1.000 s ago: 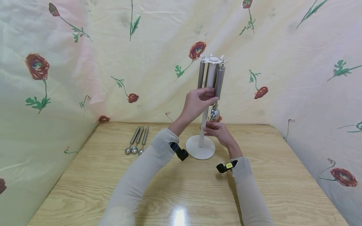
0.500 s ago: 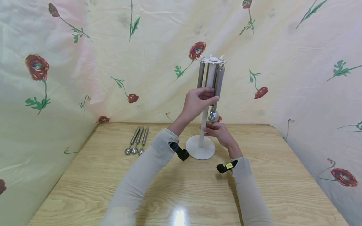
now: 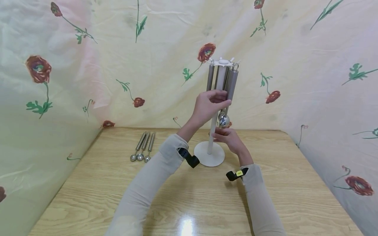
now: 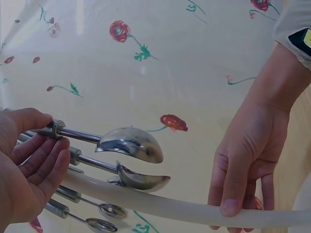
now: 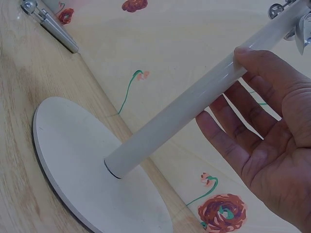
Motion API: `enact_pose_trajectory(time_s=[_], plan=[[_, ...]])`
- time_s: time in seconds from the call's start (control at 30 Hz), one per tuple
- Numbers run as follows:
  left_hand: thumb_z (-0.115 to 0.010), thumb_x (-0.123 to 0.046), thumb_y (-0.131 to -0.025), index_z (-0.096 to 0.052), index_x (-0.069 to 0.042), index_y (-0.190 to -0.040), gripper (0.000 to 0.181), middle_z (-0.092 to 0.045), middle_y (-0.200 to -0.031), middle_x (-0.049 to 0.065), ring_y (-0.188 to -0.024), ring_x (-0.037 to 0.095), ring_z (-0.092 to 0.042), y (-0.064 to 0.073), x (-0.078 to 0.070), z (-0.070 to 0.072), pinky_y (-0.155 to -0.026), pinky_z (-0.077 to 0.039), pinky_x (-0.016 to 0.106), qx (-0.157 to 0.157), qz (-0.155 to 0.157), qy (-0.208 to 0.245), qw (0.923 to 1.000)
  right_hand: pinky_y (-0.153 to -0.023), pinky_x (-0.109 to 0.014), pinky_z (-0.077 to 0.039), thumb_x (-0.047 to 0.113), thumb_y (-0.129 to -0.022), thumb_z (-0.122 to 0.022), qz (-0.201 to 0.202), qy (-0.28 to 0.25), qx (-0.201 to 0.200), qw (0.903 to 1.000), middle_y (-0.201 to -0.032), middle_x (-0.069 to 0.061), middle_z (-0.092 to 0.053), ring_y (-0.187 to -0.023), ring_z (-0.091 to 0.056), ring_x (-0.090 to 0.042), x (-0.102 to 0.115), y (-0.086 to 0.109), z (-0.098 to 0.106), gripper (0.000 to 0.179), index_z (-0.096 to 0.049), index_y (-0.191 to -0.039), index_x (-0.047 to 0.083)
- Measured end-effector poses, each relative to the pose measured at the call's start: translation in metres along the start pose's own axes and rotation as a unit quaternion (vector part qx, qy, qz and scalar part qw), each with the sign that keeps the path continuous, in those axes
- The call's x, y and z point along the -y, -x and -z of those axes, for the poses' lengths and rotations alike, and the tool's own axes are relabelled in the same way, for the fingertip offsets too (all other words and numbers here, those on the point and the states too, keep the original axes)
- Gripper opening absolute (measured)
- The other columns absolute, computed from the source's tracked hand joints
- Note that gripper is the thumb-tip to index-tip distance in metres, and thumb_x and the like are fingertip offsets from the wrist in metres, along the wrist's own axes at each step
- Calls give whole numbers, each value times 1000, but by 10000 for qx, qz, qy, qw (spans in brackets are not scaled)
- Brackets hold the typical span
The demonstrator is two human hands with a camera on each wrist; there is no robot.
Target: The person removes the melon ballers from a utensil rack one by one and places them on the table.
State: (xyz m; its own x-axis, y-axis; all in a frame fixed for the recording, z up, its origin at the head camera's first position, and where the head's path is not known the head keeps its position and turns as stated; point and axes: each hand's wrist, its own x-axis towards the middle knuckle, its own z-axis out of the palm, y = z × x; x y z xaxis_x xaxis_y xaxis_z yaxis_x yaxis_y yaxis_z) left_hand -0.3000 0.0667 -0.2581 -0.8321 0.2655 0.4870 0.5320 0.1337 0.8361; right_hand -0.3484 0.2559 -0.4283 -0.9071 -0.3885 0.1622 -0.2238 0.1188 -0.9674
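My left hand (image 3: pixel 208 103) pinches the lower handle of a metal scoop (image 4: pixel 130 144), thumb on one side and fingers below. Its ring end is up beside the hooks at the top of a white utensil rack (image 3: pixel 223 62). Another metal scoop (image 4: pixel 143 179) and several more utensils with grey handles hang around the pole; the left hand partly hides them. Lower down, my right hand (image 3: pixel 228 139) holds the rack's white pole (image 5: pixel 175 114) between thumb and fingertips. The round base (image 5: pixel 73 160) stands flat on the table.
Three metal spoon-like utensils (image 3: pixel 143 146) with small round bowls lie side by side on the wooden table (image 3: pixel 183 193), left of the rack. A flowered cloth (image 3: pixel 165 72) hangs behind and around the table.
The left hand has shifted slightly right, and the held scoop's ring end has swung right, away from the rack's top. The right hand stays on the pole.
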Motion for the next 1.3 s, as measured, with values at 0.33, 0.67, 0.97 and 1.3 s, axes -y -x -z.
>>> enact_pose_trajectory(time_s=[0.33, 0.67, 0.97, 1.3], plan=[[-76, -15, -93, -69, -3, -127, 36, -75, -118, 12, -100, 18, -72, 0, -12, 1, -88, -58, 19, 64, -193, 81, 9998, -92, -31, -61, 11, -100, -66, -72, -49, 13, 10000, -106, 10, -73, -103, -71, -8, 2, 0, -2, 45, -55, -135, -15], [-75, -16, -93, -70, -3, -124, 34, -76, -113, 12, -96, 15, -72, 14, 0, 14, -86, -58, 22, 70, -514, -44, 9986, -91, -31, -61, 13, -100, -65, -9, -90, 29, 10000, -108, 8, -74, -104, -71, -10, 0, 0, -1, 34, -65, -124, -10], [-76, -13, -92, -71, -2, -120, 30, -76, -110, 13, -95, 18, -73, 30, 24, 33, -85, -61, 26, 147, -415, -43, 9990, -90, -30, -61, 9, -98, -68, -15, -284, 35, 9996, -108, 10, -74, -102, -71, -9, 1, 1, -2, 32, -67, -129, 1], [-77, -11, -91, -73, -2, -117, 28, -76, -108, 15, -93, 23, -74, 47, 54, 66, -83, -62, 31, -17, -81, -331, 9994, -89, -28, -61, 11, -99, -67, -151, -129, -67, 9998, -106, 11, -74, -102, -71, -8, -1, -1, -1, 46, -56, -136, -13]])
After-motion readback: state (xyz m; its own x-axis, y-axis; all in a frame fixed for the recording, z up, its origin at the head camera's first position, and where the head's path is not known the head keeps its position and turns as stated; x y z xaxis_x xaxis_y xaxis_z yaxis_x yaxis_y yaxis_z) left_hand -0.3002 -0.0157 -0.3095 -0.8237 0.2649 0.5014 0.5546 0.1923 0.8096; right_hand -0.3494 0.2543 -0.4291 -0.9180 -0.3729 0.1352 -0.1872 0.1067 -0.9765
